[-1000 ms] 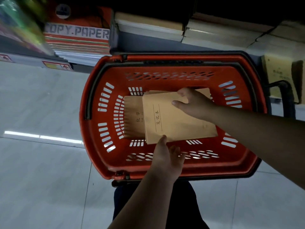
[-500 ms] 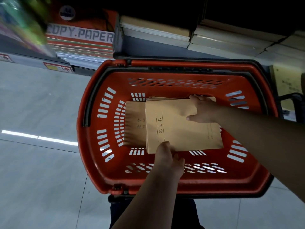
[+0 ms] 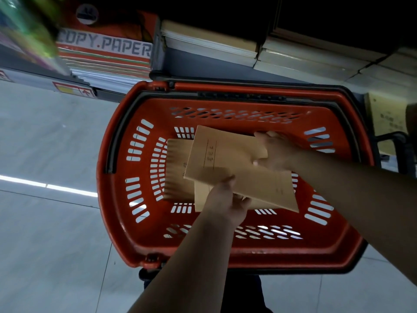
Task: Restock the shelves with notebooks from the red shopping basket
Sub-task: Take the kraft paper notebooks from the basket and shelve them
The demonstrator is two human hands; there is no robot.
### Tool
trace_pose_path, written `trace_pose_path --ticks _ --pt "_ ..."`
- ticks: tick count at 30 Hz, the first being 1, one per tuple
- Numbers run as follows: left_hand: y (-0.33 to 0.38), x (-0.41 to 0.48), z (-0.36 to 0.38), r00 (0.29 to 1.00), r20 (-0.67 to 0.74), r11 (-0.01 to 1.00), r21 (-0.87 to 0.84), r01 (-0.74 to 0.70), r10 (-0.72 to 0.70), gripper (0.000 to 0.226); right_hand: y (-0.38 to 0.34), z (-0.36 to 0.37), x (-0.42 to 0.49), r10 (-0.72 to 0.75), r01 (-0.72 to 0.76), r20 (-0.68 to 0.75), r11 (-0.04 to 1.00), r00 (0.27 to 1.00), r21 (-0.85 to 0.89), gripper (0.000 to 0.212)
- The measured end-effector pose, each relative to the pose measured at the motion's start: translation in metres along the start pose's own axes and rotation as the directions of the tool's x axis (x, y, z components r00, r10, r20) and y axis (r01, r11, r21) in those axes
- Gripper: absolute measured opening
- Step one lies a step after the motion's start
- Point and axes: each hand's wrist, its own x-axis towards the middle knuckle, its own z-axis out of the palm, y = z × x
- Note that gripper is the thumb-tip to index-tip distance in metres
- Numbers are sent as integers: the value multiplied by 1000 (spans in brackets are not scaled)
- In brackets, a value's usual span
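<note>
- The red basket [image 3: 117, 177] stands on the floor against the foot of the shelves [image 3: 293, 62].
- Top notebook [image 3: 230, 163]: a tan-covered book, tilted, its far edge raised above the pile, over the middle of the basket.
- Right hand [image 3: 276, 152]: closed on the notebook's far right part, fingers over the cover, thumb hidden beneath.
- Left hand [image 3: 225, 199]: at the near edge of the same notebook, thumb on top, fingers curled under; it grips the book and holds nothing else.
- More notebooks [image 3: 178, 168] lie flat on the basket floor, one toward the left wall, at least one directly under the raised book. The exact count cannot be told.
- The shelves already carry stacks of pale paper goods and, at the left end, packs marked copy paper [image 3: 106, 48]. Whether any of these came from the basket cannot be told.
- Assessment: the work is at the pick-up step. This book is not yet on a shelf, and the rest in the basket remain to be placed.
</note>
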Motion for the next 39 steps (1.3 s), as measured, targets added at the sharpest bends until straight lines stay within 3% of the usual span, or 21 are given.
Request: trace_pose_path --ticks 2,8,13,26,32,35,39 --pt "3 -6 9 1000 11 1000 16 7 -7 15 2 2 0 -7 10 -37 997 999 74 85" --pt "11 -25 17 995 101 999 31 -27 24 17 10 -3 2 20 -18 -2 941 1000 337 62" --pt "15 -43 15 982 179 991 111 -72 51 25 0 -11 -9 64 1 -120 878 991 478 44" --pt "42 -119 2 975 189 917 356 -180 118 32 -29 -41 -91 107 6 -192 859 976 511 25" --pt "55 -158 -4 974 147 919 333 -211 170 63 -45 -57 -141 146 37 -274 823 951 567 19" --pt "64 -174 -7 966 131 914 316 -254 223 46 -57 -64 -166 190 49 -333 804 924 593 15" --pt "84 -199 -14 935 242 842 417 -343 261 23 -79 -78 -197 233 55 -362 772 903 633 16"
